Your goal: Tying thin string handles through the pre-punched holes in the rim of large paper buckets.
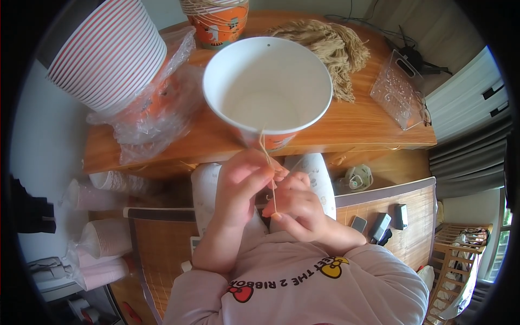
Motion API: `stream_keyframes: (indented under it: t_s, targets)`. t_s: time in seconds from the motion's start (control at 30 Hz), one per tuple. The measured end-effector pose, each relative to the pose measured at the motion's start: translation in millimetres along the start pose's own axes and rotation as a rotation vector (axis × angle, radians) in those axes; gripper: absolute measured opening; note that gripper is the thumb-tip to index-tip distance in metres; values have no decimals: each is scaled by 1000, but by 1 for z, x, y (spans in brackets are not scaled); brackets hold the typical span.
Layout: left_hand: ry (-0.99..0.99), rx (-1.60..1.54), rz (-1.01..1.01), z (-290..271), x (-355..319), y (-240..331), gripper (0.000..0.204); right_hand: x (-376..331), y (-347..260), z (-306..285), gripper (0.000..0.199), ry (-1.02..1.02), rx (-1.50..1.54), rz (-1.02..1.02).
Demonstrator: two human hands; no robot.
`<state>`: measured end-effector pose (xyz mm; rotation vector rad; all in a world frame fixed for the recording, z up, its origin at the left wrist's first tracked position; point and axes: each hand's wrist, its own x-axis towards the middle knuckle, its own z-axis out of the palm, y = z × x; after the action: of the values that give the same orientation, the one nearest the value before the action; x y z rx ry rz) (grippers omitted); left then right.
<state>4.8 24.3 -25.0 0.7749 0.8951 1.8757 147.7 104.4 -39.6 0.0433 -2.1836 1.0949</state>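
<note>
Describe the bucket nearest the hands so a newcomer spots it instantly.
Find the wooden desk. At its front edge, just beyond the left hand, is a white-lined paper bucket. Unlike the nested stack at left and orange buckets behind, its white inside shows wide open, with twine at its near rim.

A bucket [268, 76] stands near the table's [346, 130] front edge, a cord bundle [331, 46] behind it rightward. A stack [111, 54] occupies the left end, a tray [396, 89] the right.
</note>
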Motion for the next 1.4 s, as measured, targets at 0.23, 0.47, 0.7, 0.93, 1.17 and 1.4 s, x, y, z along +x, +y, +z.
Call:
stream_keyframes:
  t_s: [0.23,0.47,0.7,0.93,1.17,1.4]
  targets:
    - [26,-198,-82,2,8,0,17,0,-1,7,4,-46,-40,-157]
    - [23,-587,-222,1,10,-1,28,3,1,10,7,-73,-52,-258]
    - [2,-634,-287,1,11,0,17,2,0,7,5,-85,34,-496]
    - [8,-600,-264,5,12,-1,28,3,-1,6,5,-103,66,-505]
    - [332,570,841,-15,20,-49,34,0,-10,2,11,-99,191,-466]
    - [362,805,1006,-13,57,-66,132,5,-28,8,16,-85,68,-473]
